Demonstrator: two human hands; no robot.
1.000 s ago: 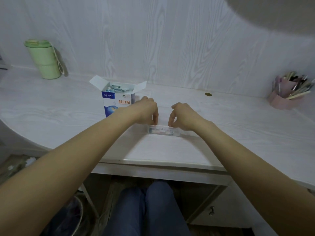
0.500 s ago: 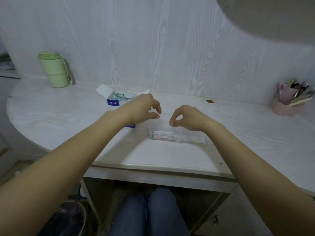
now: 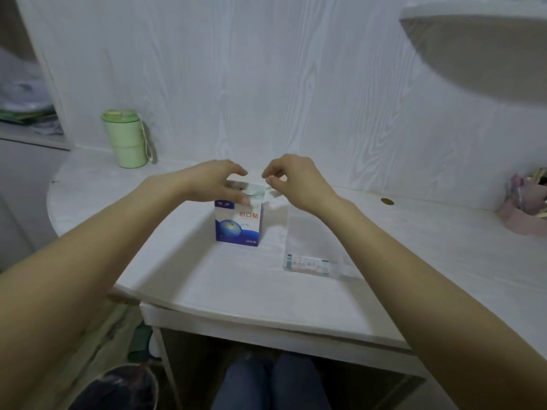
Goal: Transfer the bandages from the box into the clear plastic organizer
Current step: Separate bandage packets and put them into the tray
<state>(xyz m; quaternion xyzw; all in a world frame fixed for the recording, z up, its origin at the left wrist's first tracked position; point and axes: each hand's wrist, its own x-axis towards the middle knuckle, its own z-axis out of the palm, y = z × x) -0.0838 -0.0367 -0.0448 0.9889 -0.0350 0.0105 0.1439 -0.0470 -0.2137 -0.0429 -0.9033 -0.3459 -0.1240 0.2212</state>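
The blue and white bandage box [image 3: 238, 223] stands upright on the white desk [image 3: 207, 276], its top flaps open and pale wrapped bandages [image 3: 255, 191] showing at the mouth. My left hand [image 3: 214, 184] grips the box's top, thumb on the front face and fingers over the back. Just right of the opening hovers my right hand [image 3: 294, 180], fingers curled, thumb and forefinger close together above the bandages; whether they touch is unclear. The clear plastic organizer [image 3: 313, 247] lies right of the box, with several small items in its front end.
A green lidded cup [image 3: 127, 139] stands at the back left by the wall. A pink holder with pens [image 3: 524, 208] sits at the far right. A small brass disc [image 3: 387, 201] is set in the desk behind the organizer. My knees are under the desk edge.
Both hands left the organizer and moved up-left to the box. The left hand took hold of the box's top. The camera view shifted, so the box is now central.
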